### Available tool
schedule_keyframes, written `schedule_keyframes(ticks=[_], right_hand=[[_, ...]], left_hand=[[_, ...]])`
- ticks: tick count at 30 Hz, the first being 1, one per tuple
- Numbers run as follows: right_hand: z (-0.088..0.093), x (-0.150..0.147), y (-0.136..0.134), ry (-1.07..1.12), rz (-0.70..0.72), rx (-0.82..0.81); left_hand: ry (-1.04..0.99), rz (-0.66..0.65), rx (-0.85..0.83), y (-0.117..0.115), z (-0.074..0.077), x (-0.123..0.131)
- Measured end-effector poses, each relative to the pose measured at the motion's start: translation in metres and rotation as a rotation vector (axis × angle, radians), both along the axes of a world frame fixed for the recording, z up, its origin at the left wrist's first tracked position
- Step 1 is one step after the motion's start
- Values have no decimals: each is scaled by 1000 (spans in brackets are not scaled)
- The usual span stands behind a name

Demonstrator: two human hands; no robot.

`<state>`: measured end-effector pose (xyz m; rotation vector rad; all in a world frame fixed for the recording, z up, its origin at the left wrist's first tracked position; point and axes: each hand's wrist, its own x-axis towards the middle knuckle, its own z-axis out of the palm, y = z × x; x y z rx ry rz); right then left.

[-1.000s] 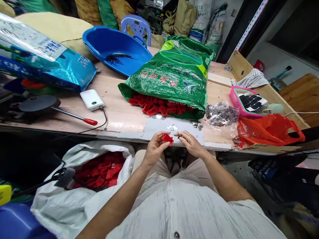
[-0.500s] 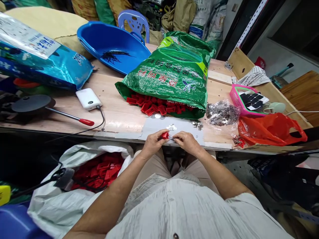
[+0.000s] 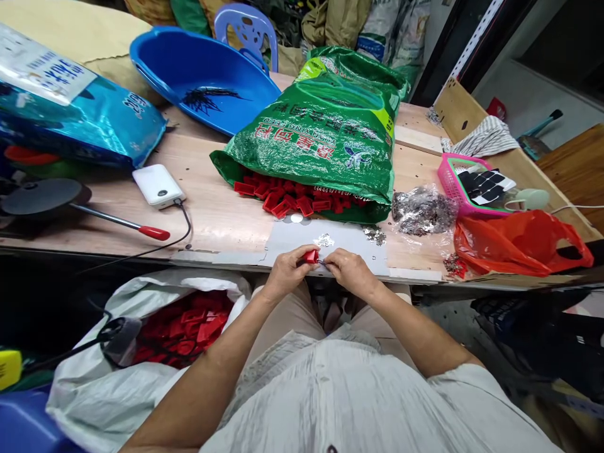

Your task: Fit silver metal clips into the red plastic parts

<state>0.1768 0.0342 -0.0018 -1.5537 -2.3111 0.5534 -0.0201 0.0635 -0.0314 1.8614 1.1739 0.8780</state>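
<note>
My left hand (image 3: 285,274) is closed on a small red plastic piece (image 3: 310,256), its hollow end turned to the right. Close by on the right, my right hand (image 3: 353,272) pinches a thin metal tool (image 3: 323,262), most of it hidden by the fingers. Its tip is at the red piece's end; I cannot tell how far in it reaches. Both hands are at the table's front edge, over a grey sheet (image 3: 283,242). Small shiny metal parts (image 3: 324,240) lie on that sheet just beyond the hands, with a darker pile of small parts (image 3: 374,234) to the right.
A green sack (image 3: 325,132) spills red pieces (image 3: 287,198) onto the table. Left are a white power bank (image 3: 159,186), a red-handled lever (image 3: 153,233) and a blue basin (image 3: 202,69). Right are a clear bag (image 3: 422,211), a pink basket (image 3: 446,173) and a red bag (image 3: 523,242).
The right hand has moved slightly left, bringing the thin tool's tip closer to the red piece. The left hand keeps its hold. The camera view has shifted a little.
</note>
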Motion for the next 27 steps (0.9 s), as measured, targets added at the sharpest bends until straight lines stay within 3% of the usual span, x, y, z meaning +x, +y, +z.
schedule_keyframes(ticks=[8,13,18,22,27], right_hand=[[11,-26,-8,-191,-141,-28],[5,-20,-5,-63,-125,-43],[2,-2,-13,153,-116,-4],[10,6,-26,368,-39,-67],[26,3,-40,429,77,-175]], left_hand=[[-6,0,0,1,2,0],[-53,-1,-18,-1,0,1],[-133,57,10,-17,6,-2],[-367,115,-72,-34,15,4],[-827,153,-434,-51,27,18]])
